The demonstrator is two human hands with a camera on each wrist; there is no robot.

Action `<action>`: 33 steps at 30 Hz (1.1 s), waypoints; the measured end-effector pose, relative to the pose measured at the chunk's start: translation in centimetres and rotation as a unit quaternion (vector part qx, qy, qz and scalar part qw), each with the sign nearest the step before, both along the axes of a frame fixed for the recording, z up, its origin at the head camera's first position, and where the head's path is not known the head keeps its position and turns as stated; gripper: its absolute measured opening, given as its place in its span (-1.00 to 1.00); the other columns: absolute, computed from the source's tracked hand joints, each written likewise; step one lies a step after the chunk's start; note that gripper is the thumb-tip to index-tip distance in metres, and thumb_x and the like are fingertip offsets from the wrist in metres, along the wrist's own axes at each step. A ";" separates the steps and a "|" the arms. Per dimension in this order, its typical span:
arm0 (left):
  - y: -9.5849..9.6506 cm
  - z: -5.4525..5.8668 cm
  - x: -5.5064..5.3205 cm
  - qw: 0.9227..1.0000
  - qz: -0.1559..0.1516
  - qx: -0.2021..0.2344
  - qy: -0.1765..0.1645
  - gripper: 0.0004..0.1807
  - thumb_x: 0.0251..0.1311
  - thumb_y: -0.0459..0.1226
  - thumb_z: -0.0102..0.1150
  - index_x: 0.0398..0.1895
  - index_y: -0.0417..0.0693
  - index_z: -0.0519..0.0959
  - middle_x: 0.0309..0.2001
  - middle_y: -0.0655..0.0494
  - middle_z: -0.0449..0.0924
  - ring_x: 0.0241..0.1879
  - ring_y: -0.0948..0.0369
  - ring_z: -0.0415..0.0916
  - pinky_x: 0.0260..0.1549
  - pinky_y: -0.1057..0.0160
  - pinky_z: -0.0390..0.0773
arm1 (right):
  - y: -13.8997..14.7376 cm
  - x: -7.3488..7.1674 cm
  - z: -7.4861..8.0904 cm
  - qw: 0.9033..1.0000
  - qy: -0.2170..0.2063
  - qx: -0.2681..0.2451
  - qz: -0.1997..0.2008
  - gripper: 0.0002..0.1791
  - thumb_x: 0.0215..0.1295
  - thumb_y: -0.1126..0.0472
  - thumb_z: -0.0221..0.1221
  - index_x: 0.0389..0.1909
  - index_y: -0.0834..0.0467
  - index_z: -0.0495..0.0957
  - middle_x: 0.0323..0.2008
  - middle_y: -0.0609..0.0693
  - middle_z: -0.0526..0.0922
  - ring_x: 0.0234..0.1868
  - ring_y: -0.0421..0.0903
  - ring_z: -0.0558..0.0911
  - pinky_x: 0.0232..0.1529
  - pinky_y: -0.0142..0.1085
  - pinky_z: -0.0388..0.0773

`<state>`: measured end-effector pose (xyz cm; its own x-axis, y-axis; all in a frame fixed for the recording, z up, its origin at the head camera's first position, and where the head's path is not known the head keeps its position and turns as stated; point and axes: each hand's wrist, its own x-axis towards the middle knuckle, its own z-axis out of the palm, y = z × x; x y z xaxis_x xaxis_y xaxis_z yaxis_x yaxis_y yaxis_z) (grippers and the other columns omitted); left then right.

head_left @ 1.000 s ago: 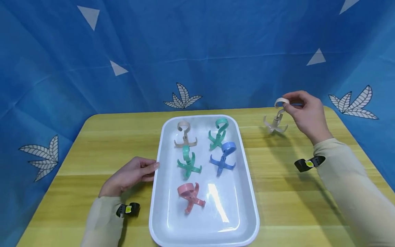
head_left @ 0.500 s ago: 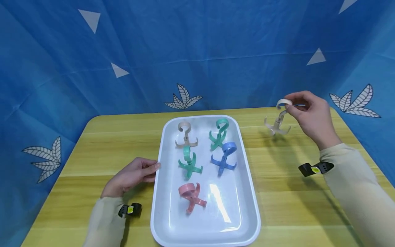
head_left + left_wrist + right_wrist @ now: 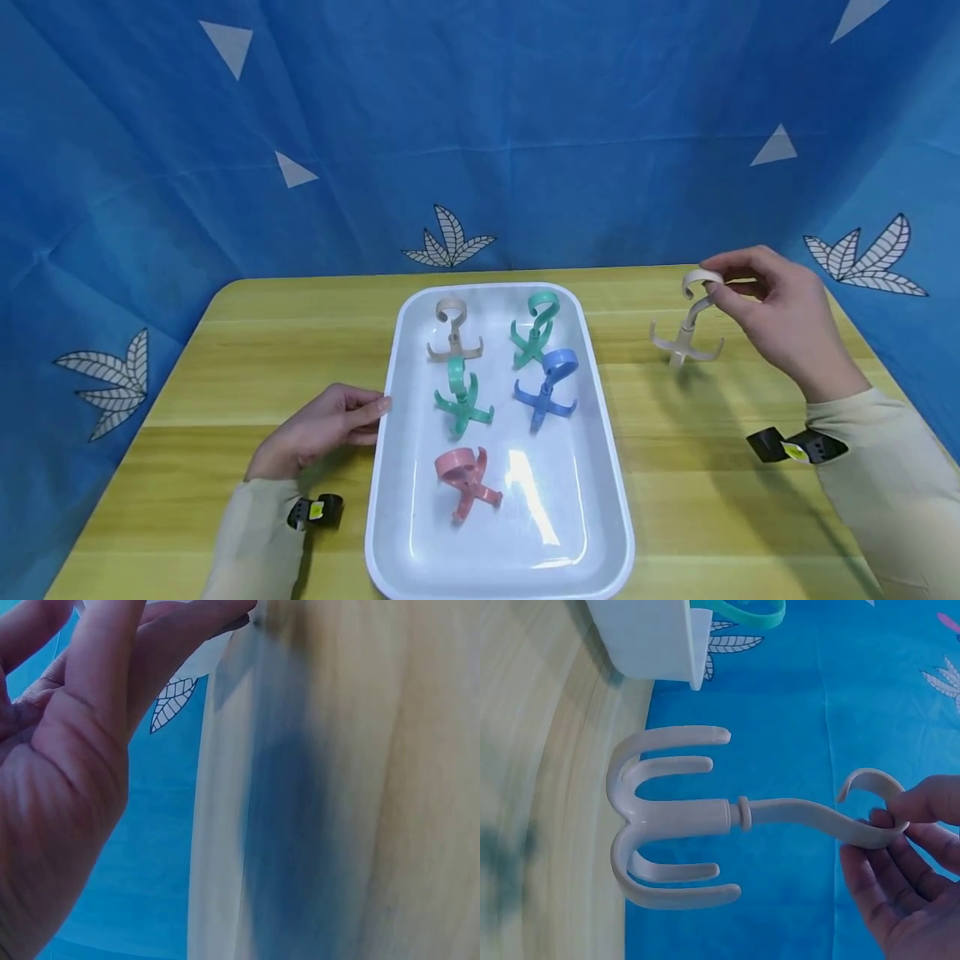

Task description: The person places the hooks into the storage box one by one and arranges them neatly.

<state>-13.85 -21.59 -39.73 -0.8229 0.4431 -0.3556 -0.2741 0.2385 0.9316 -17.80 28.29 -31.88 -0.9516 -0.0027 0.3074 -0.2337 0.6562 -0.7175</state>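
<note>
My right hand [image 3: 787, 317] pinches a beige four-pronged hanger hook [image 3: 684, 340] by its curled top, thumb on one side and fingers on the other. The hook hangs prongs down, right of the white tray [image 3: 566, 542], its shadow on the table below. In the right wrist view the whole beige hook [image 3: 679, 817] shows, its stem joined to a collar above the prongs. My left hand [image 3: 330, 425] holds the tray's left rim, thumb at the edge and fingers lower down. In the left wrist view my left hand [image 3: 82, 750] covers the upper left.
Inside the tray stand another beige hook [image 3: 453, 346], a green hook [image 3: 532, 342], a second green hook [image 3: 461, 408], a blue hook [image 3: 543, 400] and a red hook [image 3: 468, 483]. A blue patterned cloth [image 3: 525, 167] rises behind the wooden table [image 3: 300, 333].
My right hand has moved right and a little nearer, carrying the beige hook with it. The left hand stays at the tray's rim, and the hooks in the tray have not moved.
</note>
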 end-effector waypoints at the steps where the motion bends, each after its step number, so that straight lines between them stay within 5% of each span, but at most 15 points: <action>1: 0.0 0.0 0.0 1.000 0.000 0.000 0.001 -0.50 0.44 -0.17 0.09 0.17 -0.49 0.48 0.07 -0.27 0.57 0.00 0.02 0.61 -0.03 0.09 0.62 | 0.0 0.1 0.0 1.000 0.003 0.001 0.001 -0.71 0.42 0.15 0.17 0.07 0.17 0.59 -0.08 -0.02 0.53 -0.15 -0.38 0.52 -0.18 -0.63 0.42; 14: 0.0 -0.3 -0.1 1.000 -0.004 -0.004 0.000 -0.51 0.43 -0.18 0.10 0.17 -0.47 0.49 0.07 -0.26 0.57 0.00 0.02 0.60 -0.02 0.08 0.61 | -0.4 1.2 1.0 1.000 0.008 0.014 0.011 -0.73 0.42 0.18 0.17 0.07 0.15 0.60 -0.09 -0.04 0.54 -0.17 -0.43 0.52 -0.21 -0.65 0.42; 25: -0.1 0.0 -0.1 1.000 -0.002 -0.002 -0.008 -0.50 0.43 -0.18 0.10 0.19 -0.48 0.47 0.09 -0.28 0.55 0.02 -0.02 0.59 -0.02 0.07 0.61 | -1.8 4.3 2.6 0.997 0.032 0.055 0.047 -0.76 0.32 0.37 0.23 -0.02 0.16 0.64 -0.09 -0.02 0.58 -0.13 -0.37 0.49 -0.13 -0.74 0.35; 33: -0.1 0.1 -0.2 1.000 -0.006 -0.004 -0.009 -0.50 0.44 -0.17 0.09 0.18 -0.48 0.48 0.08 -0.27 0.56 0.02 -0.02 0.59 -0.02 0.06 0.61 | -2.6 6.6 3.7 0.988 0.087 0.089 0.095 -0.68 0.22 0.49 0.27 -0.07 0.10 0.64 -0.14 -0.17 0.58 -0.17 -0.35 0.53 -0.10 -0.71 0.40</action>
<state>-14.01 -21.66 -39.64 -0.8115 0.4499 -0.3729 -0.2873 0.2485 0.9251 -11.24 25.68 -28.14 -0.8610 -0.2452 0.4455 -0.4750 0.7007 -0.5324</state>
